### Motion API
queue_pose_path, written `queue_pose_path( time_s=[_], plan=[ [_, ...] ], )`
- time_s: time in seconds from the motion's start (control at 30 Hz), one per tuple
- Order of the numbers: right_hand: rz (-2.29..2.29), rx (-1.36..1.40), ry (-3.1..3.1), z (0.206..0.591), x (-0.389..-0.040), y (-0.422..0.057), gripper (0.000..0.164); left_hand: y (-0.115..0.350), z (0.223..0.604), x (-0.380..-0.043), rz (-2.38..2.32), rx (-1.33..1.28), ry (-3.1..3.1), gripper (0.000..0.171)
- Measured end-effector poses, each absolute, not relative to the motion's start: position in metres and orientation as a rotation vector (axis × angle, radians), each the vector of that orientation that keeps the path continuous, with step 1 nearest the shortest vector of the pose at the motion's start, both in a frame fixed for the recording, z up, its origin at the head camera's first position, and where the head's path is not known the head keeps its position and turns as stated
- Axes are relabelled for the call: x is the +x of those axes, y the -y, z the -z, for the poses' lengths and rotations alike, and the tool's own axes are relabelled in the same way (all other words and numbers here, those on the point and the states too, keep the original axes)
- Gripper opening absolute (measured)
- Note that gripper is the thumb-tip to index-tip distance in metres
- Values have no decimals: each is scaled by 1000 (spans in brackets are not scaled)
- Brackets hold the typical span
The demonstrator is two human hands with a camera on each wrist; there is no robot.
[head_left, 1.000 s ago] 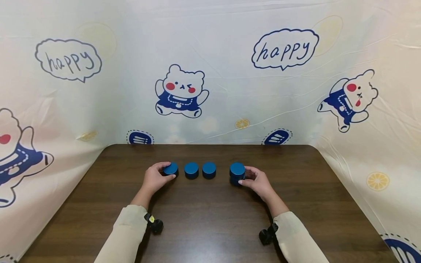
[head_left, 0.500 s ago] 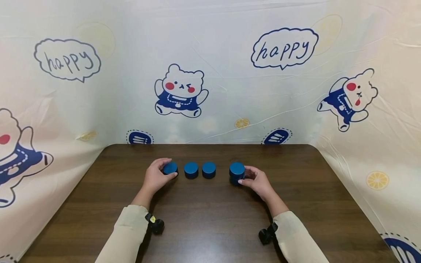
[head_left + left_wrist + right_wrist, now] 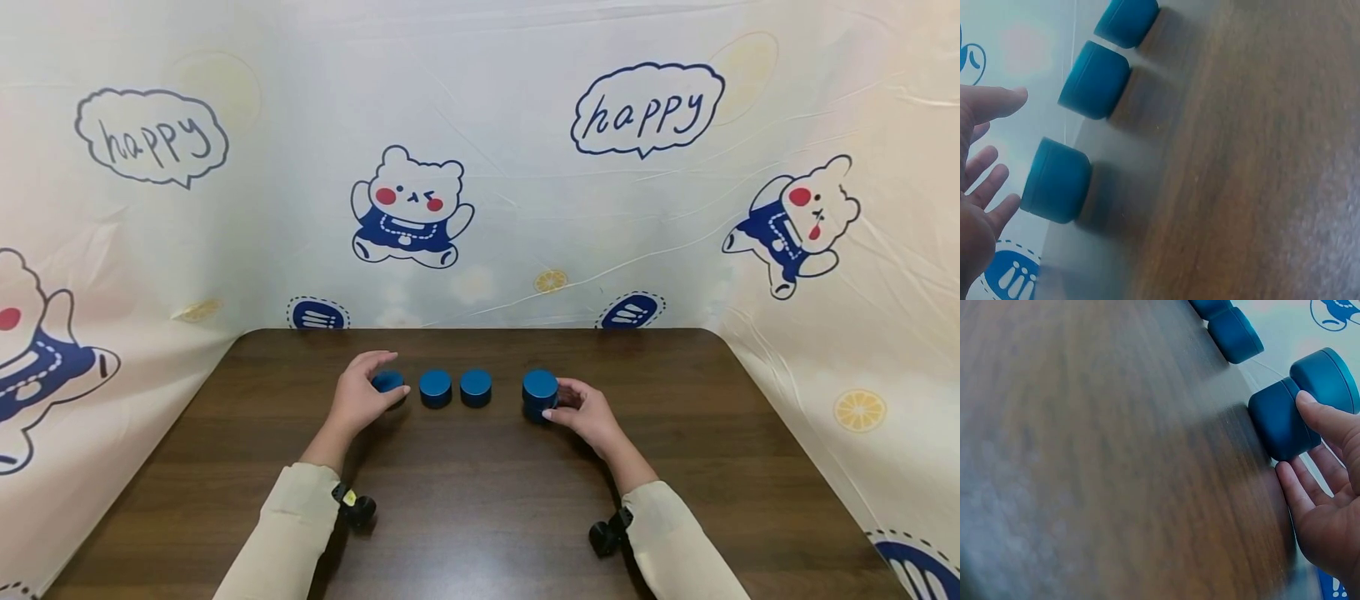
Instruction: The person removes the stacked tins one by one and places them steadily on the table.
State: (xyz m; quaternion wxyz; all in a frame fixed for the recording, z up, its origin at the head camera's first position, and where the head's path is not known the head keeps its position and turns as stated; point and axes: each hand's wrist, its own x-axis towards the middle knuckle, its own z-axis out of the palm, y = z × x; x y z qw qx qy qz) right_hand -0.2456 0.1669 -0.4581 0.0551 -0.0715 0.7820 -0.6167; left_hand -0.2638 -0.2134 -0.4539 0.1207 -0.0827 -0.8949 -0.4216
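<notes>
My left hand [image 3: 360, 393] hovers with fingers spread and thumb apart around the leftmost blue lidded tin [image 3: 1057, 181], holding nothing. Two more of these short round tins, the left-middle tin [image 3: 436, 389] and the right-middle tin [image 3: 476, 389], stand in a row beside it. Farther right, one tin sits on another as a stack. The thumb and fingers of my right hand [image 3: 588, 414] hold the lower tin [image 3: 1282, 422] of that stack. On top is the upper tin [image 3: 1325, 381], set slightly off-centre. The far fingers of the right hand are partly hidden behind the stack.
The brown wooden table [image 3: 480, 500] ends at a back edge close behind the tins. A white patterned curtain [image 3: 517, 208] hangs behind and at both sides. Black wrist cameras [image 3: 363, 511] sit on both sleeves.
My left fingers and thumb have spread and come away from the leftmost tin, with the fingers shifting toward the back. The right hand and the stack stay in place.
</notes>
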Motion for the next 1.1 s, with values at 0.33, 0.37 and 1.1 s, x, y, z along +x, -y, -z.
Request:
queue_pose_path(
  time_s=[0.33,0.37,1.1],
  plan=[
    [1864,-201,-2381,469,-252,-169,52,201,449,-262,1215,-314,2584,59],
    [1870,-200,-2381,474,-255,-170,53,200,449,-261,1216,-326,2578,59],
    [1861,-168,-2411,488,-264,-171,54,155,436,-249,1316,-512,2517,56]
  ],
)
